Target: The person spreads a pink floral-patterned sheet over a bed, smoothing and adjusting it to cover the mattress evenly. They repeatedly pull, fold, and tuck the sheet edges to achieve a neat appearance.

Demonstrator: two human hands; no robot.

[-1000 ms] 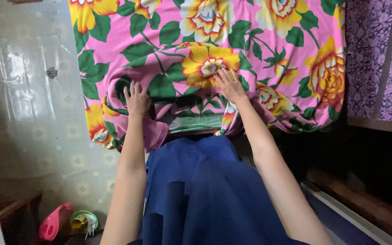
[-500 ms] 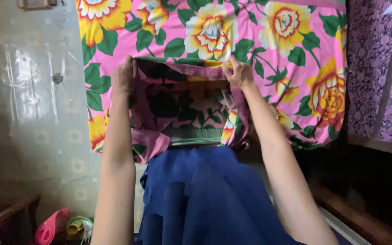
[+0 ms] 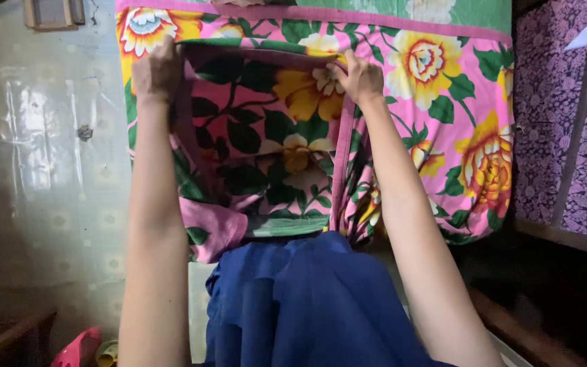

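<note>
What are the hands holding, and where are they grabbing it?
Both hands hold the flowery cloth by its folded edge: left hand at one corner, right hand at the other.

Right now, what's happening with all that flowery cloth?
A person in a blue skirt is handling a pink floral cloth spread out in front of them. The left hand and right hand each grip the edge of a folded-over flap, arms stretched forward, with the flap lying across the rest of the cloth. A shiny tiled floor lies to the left.
</note>
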